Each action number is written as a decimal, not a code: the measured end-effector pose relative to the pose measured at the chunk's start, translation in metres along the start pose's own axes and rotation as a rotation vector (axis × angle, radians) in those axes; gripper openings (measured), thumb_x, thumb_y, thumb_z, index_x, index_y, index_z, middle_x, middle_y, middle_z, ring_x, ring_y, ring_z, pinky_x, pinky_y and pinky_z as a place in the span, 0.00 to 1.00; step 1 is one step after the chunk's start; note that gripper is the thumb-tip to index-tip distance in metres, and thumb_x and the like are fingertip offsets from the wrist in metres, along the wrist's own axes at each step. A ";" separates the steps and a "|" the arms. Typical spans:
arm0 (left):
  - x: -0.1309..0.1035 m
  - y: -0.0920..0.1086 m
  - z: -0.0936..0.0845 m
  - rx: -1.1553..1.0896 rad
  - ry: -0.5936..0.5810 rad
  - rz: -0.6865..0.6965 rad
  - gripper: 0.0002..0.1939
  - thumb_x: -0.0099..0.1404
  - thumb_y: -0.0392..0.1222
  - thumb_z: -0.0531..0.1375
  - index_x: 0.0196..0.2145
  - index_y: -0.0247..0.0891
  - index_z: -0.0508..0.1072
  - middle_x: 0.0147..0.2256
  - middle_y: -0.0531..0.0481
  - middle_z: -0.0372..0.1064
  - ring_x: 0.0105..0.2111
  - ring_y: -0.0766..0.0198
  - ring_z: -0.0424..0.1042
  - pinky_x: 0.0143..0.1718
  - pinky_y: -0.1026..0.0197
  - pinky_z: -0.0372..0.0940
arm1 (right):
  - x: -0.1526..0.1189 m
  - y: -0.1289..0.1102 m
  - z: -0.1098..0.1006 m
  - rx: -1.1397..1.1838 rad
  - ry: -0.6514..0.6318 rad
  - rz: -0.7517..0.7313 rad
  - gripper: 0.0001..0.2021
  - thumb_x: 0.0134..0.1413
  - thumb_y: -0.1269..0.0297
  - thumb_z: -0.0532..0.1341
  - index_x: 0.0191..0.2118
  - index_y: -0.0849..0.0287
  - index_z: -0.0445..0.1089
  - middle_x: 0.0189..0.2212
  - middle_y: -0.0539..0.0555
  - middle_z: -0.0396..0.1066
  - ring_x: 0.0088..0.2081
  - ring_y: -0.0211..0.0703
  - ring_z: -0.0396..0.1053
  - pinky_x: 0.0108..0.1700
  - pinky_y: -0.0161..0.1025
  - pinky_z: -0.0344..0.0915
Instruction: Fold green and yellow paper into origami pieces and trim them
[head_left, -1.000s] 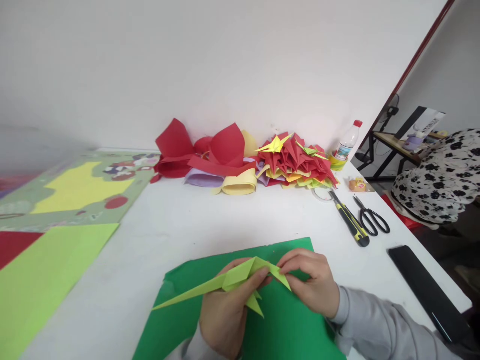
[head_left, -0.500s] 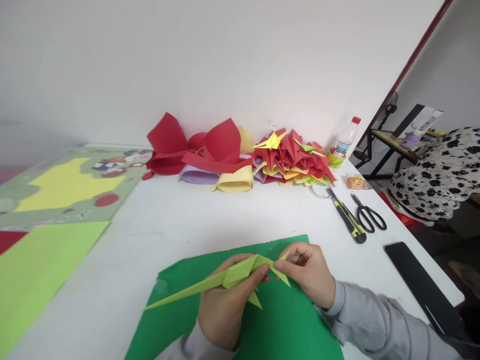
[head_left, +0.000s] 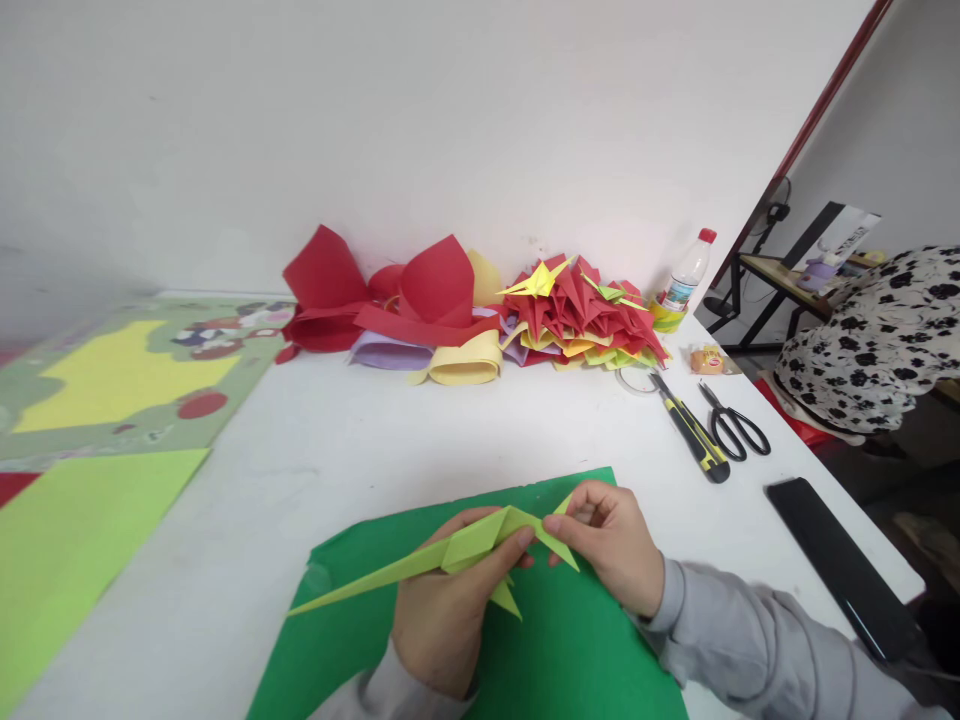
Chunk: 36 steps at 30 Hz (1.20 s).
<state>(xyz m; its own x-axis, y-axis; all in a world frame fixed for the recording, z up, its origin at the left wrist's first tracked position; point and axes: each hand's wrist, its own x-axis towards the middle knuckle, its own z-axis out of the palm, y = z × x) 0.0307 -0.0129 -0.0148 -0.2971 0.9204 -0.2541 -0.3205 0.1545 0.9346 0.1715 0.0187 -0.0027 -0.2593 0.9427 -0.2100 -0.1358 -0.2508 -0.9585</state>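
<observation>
A folded light-green origami figure (head_left: 480,538) with a long thin point stretching left is held over a dark green sheet (head_left: 570,640). Around its middle my left hand (head_left: 450,610) is closed, the thumb pressed on the folded body. My right hand (head_left: 611,540) pinches the figure's right end between thumb and fingers, where short pointed tips stick out. Part of the underside is hidden behind my left hand.
Red folded-paper pieces (head_left: 577,310) lie in a heap against the wall, beside curled paper (head_left: 465,358). On the right are a utility knife (head_left: 690,430), scissors (head_left: 731,422), a bottle (head_left: 686,275) and a black flat object (head_left: 836,565). Light-green paper (head_left: 90,540) lies left.
The camera view has shifted slightly. Both hands keep their hold on the origami figure, with hardly any visible change in its shape.
</observation>
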 end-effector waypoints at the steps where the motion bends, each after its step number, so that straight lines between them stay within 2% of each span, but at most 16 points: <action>1: 0.000 0.000 0.000 0.001 -0.002 0.003 0.16 0.39 0.43 0.73 0.26 0.35 0.76 0.22 0.50 0.75 0.21 0.61 0.72 0.22 0.63 0.67 | 0.000 0.000 0.000 -0.003 -0.003 -0.006 0.22 0.34 0.50 0.71 0.21 0.59 0.61 0.15 0.45 0.68 0.18 0.35 0.68 0.22 0.31 0.59; 5: 0.000 0.000 0.000 0.000 -0.008 0.003 0.15 0.39 0.42 0.73 0.26 0.36 0.76 0.22 0.50 0.75 0.21 0.61 0.72 0.23 0.63 0.67 | 0.000 0.002 0.000 -0.016 -0.004 -0.021 0.22 0.36 0.50 0.71 0.22 0.59 0.60 0.15 0.45 0.68 0.18 0.36 0.68 0.21 0.31 0.59; 11: 0.000 -0.003 0.003 -0.030 0.025 -0.054 0.18 0.37 0.40 0.73 0.28 0.38 0.73 0.22 0.55 0.74 0.22 0.63 0.71 0.24 0.64 0.66 | 0.001 0.005 0.000 -0.012 0.025 -0.017 0.21 0.35 0.51 0.71 0.23 0.59 0.60 0.15 0.45 0.68 0.18 0.35 0.68 0.21 0.31 0.59; 18: 0.002 -0.001 0.006 -0.043 0.031 -0.059 0.19 0.35 0.40 0.73 0.26 0.38 0.72 0.20 0.55 0.73 0.21 0.63 0.70 0.24 0.64 0.64 | 0.002 0.005 0.000 0.020 0.038 -0.027 0.22 0.34 0.52 0.72 0.22 0.59 0.60 0.15 0.45 0.68 0.18 0.36 0.69 0.21 0.30 0.58; 25: 0.003 0.003 0.009 -0.033 0.026 -0.094 0.19 0.35 0.41 0.73 0.25 0.37 0.71 0.17 0.56 0.70 0.20 0.65 0.68 0.22 0.65 0.63 | 0.002 0.003 0.000 0.081 0.006 0.020 0.22 0.38 0.47 0.69 0.22 0.61 0.63 0.13 0.46 0.68 0.17 0.35 0.67 0.20 0.30 0.57; 32: 0.003 0.002 0.009 -0.039 0.037 -0.102 0.19 0.33 0.41 0.73 0.25 0.38 0.71 0.17 0.57 0.70 0.20 0.66 0.66 0.21 0.66 0.62 | 0.006 0.005 -0.002 0.153 -0.010 0.081 0.24 0.35 0.45 0.70 0.22 0.61 0.63 0.13 0.45 0.67 0.15 0.34 0.66 0.21 0.31 0.58; 36: 0.005 0.003 0.008 -0.063 0.048 -0.105 0.20 0.32 0.39 0.73 0.25 0.38 0.71 0.17 0.58 0.70 0.19 0.68 0.66 0.21 0.67 0.62 | 0.006 0.006 -0.003 0.094 -0.064 0.067 0.23 0.33 0.47 0.71 0.23 0.61 0.65 0.16 0.46 0.69 0.18 0.35 0.68 0.23 0.32 0.61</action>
<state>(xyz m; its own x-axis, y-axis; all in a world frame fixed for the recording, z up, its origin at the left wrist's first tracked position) 0.0356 -0.0053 -0.0114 -0.3011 0.8819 -0.3627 -0.4076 0.2248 0.8850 0.1724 0.0232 -0.0098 -0.3306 0.9079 -0.2578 -0.2041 -0.3354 -0.9197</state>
